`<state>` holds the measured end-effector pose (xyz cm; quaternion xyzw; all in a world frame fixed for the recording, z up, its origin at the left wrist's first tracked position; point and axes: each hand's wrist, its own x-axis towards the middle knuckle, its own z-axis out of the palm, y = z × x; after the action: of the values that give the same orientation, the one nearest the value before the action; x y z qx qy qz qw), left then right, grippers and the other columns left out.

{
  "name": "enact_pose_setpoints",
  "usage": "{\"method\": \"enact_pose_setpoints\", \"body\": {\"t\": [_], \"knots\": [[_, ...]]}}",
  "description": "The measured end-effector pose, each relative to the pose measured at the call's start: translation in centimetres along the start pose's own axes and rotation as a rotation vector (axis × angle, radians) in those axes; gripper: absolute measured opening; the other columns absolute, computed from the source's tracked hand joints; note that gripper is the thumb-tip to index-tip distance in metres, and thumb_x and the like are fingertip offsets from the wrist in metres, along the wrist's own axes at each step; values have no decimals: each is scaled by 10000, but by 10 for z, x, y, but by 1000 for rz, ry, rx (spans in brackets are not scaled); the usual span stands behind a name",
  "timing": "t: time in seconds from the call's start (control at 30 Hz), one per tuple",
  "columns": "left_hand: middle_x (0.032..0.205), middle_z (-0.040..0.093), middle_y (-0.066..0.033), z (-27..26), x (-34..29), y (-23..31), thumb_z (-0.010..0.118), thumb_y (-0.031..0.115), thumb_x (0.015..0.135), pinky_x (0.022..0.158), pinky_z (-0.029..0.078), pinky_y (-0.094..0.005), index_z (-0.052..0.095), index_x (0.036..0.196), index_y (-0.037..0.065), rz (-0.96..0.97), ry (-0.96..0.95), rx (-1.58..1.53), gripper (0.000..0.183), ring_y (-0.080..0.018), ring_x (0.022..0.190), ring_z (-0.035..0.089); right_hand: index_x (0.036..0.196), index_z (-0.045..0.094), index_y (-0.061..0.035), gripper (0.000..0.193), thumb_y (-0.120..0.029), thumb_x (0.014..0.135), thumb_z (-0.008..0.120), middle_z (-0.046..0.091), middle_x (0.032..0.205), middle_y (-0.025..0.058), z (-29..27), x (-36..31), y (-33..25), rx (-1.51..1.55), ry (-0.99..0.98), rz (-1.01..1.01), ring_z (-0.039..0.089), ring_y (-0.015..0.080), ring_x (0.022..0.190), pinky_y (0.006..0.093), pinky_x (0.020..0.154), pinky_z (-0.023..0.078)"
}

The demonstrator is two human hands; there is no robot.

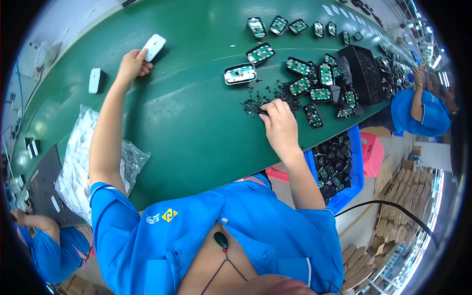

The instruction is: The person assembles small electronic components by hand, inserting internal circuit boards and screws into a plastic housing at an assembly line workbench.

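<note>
My left hand (132, 66) reaches across the green table and is closed on a small white rounded case (155, 46), gripped at its near edge. Farther left lies a second white case (95, 80). My right hand (280, 122) rests at a loose pile of small black parts (255, 102), thumb and fingertips pinched together; whatever is between them is hidden. Just beyond, a black case with a white-and-green inside (240, 74) lies face up. Close to my right hand is an open black case holding a green circuit board (312, 115).
Several more open cases with boards (320, 94) cluster at the right, beside a black box (363, 73). A blue crate (358, 172) full of parts stands below the table edge, near a pink stool (372, 153). Clear plastic bags (78, 162) lie left. Co-workers (427, 112) sit at both sides.
</note>
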<state>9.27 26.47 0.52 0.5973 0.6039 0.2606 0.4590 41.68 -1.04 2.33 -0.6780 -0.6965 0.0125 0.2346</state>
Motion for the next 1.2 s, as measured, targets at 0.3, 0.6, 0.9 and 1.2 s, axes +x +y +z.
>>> {"method": "enact_pose_setpoints", "body": {"t": [0.3,0.6,0.9,1.2], "knots": [[723,646,-176,-25,-48,-15,603,403,901,609,484,-476,416,1294,48,415,397,542,562,-394,683,622,851,676,-53,89,-83,768,670,564,830,104,-8,20,-7,35,145,-81,557,287,827,396,720,464],[858,642,-129,-27,-265,-14,579,278,905,668,505,-459,572,1033,74,453,41,622,241,-350,785,639,1030,646,18,150,-5,907,564,595,821,115,5,29,-59,436,-212,-106,578,220,729,314,651,461],[947,631,-160,-128,-320,-92,506,-49,778,799,485,-424,621,966,19,280,785,632,230,-358,920,596,961,633,6,113,-91,918,595,616,844,106,36,40,-101,320,-327,-439,596,205,749,291,659,473],[932,618,-73,-117,-317,-75,607,11,750,771,502,-364,645,1018,77,218,166,811,279,-251,971,567,961,636,-20,126,-126,927,577,613,821,100,39,35,-109,300,-357,-340,591,239,719,330,643,473]]}}
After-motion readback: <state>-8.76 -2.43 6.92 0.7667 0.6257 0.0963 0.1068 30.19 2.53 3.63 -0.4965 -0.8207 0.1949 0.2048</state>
